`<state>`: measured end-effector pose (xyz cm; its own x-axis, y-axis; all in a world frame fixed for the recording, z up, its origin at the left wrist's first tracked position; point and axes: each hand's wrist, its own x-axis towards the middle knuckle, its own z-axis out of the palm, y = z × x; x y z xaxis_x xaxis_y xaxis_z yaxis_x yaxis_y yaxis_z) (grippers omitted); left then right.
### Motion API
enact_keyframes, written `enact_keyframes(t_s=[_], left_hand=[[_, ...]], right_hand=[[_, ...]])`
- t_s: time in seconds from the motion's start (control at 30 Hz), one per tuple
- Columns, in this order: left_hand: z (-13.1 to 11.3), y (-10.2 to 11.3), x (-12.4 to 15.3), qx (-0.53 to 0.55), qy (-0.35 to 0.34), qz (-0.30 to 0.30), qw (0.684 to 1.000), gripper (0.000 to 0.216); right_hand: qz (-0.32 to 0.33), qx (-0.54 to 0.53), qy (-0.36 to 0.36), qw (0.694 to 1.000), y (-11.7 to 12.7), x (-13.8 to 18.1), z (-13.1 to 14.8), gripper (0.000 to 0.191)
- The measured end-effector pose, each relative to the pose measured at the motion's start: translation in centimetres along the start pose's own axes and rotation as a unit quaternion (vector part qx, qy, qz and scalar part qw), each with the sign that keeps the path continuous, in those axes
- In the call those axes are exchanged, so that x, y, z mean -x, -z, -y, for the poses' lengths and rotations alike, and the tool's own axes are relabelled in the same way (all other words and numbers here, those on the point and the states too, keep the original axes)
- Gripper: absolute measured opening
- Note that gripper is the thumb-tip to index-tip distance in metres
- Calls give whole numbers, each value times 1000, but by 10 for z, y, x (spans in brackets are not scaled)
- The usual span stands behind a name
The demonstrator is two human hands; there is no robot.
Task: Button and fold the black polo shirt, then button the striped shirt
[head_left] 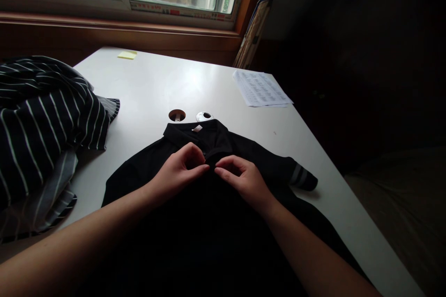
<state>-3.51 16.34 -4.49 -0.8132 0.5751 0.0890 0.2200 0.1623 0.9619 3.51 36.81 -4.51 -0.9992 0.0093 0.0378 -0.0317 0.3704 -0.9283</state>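
A black polo shirt [209, 232] lies front up on the white table, its collar toward the window. A small white label shows inside the neck, and two grey stripes ring the cuff of the right-hand sleeve. Just below the collar, my left hand [179, 167] pinches the placket with thumb and forefinger. Close beside it, my right hand [244, 178] pinches the shirt at the same opening. The fingertips of both hands nearly meet. Whether a button sits between them is too dark to see.
A heap of black-and-white striped cloth [45, 116] covers the table's left side. Printed sheets [261, 88] lie near the right edge, a yellow sticky note [127, 54] at the far edge. Beyond the collar are a round cable hole [177, 115] and a silvery ring-shaped cover [200, 116]. Behind stands a window.
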Motion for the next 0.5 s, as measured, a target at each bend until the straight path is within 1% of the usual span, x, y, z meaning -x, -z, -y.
enact_keyframes(t_s=[0.23, 0.5], left_hand=[[-2, 0, 1, 4, -11, 32, 999, 20], [-3, -2, 0, -21, -7, 22, 1000, 16]], right_hand=[[2, 9, 8, 1000, 1, 0, -1, 17], [21, 1, 7, 1000, 0, 0, 0, 16]])
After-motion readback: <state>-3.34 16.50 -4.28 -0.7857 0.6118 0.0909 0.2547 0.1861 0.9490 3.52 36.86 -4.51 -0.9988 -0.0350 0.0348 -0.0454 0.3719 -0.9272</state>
